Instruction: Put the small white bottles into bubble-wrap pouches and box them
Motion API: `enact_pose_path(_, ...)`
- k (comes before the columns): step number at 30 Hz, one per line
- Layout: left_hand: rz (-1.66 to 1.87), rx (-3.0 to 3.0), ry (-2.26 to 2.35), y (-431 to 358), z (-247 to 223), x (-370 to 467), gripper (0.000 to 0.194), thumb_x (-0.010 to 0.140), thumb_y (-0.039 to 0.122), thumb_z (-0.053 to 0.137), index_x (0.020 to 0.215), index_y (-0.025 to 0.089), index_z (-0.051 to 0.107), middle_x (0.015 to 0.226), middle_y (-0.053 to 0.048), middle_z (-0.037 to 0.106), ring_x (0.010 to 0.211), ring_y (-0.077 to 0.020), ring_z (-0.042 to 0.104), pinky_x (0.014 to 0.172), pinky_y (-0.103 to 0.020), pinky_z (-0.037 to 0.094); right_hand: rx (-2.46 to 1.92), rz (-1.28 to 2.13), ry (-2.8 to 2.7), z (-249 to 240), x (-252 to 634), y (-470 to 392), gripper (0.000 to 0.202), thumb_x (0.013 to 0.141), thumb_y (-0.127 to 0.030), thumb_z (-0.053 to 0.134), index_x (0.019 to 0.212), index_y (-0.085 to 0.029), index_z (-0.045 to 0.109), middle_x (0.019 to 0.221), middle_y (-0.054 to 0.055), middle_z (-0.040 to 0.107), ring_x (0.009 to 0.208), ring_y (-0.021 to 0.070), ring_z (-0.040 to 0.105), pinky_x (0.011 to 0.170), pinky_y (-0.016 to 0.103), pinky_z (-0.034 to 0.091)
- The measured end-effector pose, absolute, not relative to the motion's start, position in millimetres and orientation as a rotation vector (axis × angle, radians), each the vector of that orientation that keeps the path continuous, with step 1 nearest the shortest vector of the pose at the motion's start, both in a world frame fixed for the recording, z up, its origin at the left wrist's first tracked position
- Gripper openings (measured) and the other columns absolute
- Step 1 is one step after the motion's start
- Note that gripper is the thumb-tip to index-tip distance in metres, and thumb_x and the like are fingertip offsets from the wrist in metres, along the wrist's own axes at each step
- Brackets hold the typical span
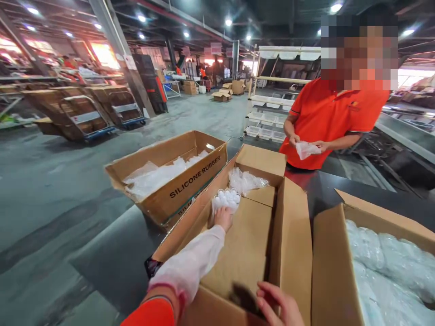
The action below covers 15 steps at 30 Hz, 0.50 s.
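Observation:
My left hand, in a white sleeve cover, reaches into an open cardboard box. Its fingers are on a clear bag of white round-ended pieces against the box's left wall; their tips are partly hidden. Another crumpled clear plastic bag lies at the far end of the same box, on its cardboard bottom. Over the near right part of the box is my right hand, fingers apart and nothing in it.
Left of the box stands a carton marked SILICONE RUBBER, holding plastic bags. On the right, another carton contains bagged clear items. Across the dark table, a person in an orange shirt holds a clear bag. Behind is a shelf rack.

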<state>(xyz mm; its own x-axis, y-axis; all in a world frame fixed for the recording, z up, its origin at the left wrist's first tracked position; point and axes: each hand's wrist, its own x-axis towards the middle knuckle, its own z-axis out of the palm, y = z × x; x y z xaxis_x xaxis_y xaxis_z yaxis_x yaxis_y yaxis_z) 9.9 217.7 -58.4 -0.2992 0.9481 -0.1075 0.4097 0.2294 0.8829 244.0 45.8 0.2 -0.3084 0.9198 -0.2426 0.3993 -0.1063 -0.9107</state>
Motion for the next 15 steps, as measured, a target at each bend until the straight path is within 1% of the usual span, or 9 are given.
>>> enact_pose_path(2, 1.033, 1.149, 1.722, 196, -53, 11, 0.016, 0.071, 0.014, 0.055, 0.087, 0.014, 0.060, 0.098, -0.014, 0.062, 0.107, -0.0305, 0.053, 0.094, -0.045, 0.037, -1.399, 1.613, -1.508, -17, 239, 45, 0.056, 0.072, -0.061, 0.063, 0.105, -0.017, 0.068, 0.098, 0.014, 0.071, 0.093, 0.0258, 0.067, 0.087, 0.035, 0.053)
enact_pose_path(4, 1.013, 1.037, 1.548, 164, -46, 12, 0.019, 0.072, 0.018, 0.050, 0.088, 0.014, 0.059, 0.088, -0.011, 0.065, 0.089, -0.0255, 0.061, 0.082, -0.040, 0.045, -1.378, 1.742, -1.256, -34, 240, 47, 0.066, 0.069, -0.065, 0.064, 0.116, -0.019, 0.061, 0.115, 0.014, 0.065, 0.109, 0.0262, 0.060, 0.095, 0.038, 0.048)
enact_pose_path(6, 0.976, 0.903, 1.334, 129, -38, 15, 0.021, 0.069, 0.022, 0.050, 0.085, 0.014, 0.059, 0.082, -0.009, 0.066, 0.077, -0.0216, 0.063, 0.075, -0.036, 0.049, -1.322, 1.834, -1.011, -48, 237, 51, 0.075, 0.064, -0.069, 0.066, 0.123, -0.022, 0.056, 0.129, 0.013, 0.057, 0.120, 0.0267, 0.052, 0.100, 0.041, 0.043)
enact_pose_path(7, 0.970, 0.797, 1.210, 112, -35, 17, 0.021, 0.065, 0.023, 0.053, 0.082, 0.014, 0.060, 0.080, -0.008, 0.067, 0.075, -0.0206, 0.063, 0.073, -0.034, 0.049, -1.253, 1.889, -0.914, -52, 234, 53, 0.077, 0.062, -0.071, 0.066, 0.122, -0.022, 0.057, 0.130, 0.013, 0.056, 0.122, 0.0275, 0.050, 0.100, 0.042, 0.042)
enact_pose_path(9, 0.981, 0.572, 1.002, 85, -31, 19, 0.022, 0.056, 0.023, 0.059, 0.076, 0.014, 0.061, 0.077, -0.007, 0.067, 0.075, -0.0199, 0.064, 0.073, -0.032, 0.049, -1.063, 2.008, -0.779, -55, 226, 58, 0.071, 0.061, -0.067, 0.070, 0.113, -0.019, 0.063, 0.121, 0.014, 0.062, 0.116, 0.0292, 0.055, 0.097, 0.044, 0.044)
enact_pose_path(11, 1.022, 0.410, 0.902, 69, -29, 19, 0.022, 0.051, 0.020, 0.063, 0.072, 0.014, 0.061, 0.073, -0.005, 0.067, 0.074, -0.0189, 0.064, 0.071, -0.029, 0.049, -0.908, 2.064, -0.694, -52, 222, 60, 0.055, 0.063, -0.053, 0.077, 0.103, -0.016, 0.067, 0.107, 0.013, 0.069, 0.104, 0.0275, 0.062, 0.092, 0.041, 0.047)
enact_pose_path(13, 1.076, 0.357, 0.910, 61, -29, 17, 0.020, 0.052, 0.017, 0.064, 0.072, 0.014, 0.062, 0.071, -0.003, 0.066, 0.073, -0.0164, 0.063, 0.070, -0.025, 0.048, -0.850, 2.067, -0.651, -45, 224, 59, 0.044, 0.065, -0.038, 0.080, 0.101, -0.017, 0.067, 0.099, 0.010, 0.071, 0.092, 0.0224, 0.066, 0.084, 0.035, 0.051)
enact_pose_path(15, 1.127, 0.328, 0.919, 59, -31, 12, 0.020, 0.054, 0.015, 0.063, 0.073, 0.014, 0.063, 0.071, -0.002, 0.066, 0.072, -0.0146, 0.063, 0.069, -0.023, 0.048, -0.820, 2.104, -0.646, -38, 231, 55, 0.042, 0.067, -0.032, 0.079, 0.105, -0.018, 0.066, 0.098, 0.008, 0.071, 0.085, 0.0183, 0.068, 0.075, 0.029, 0.053)
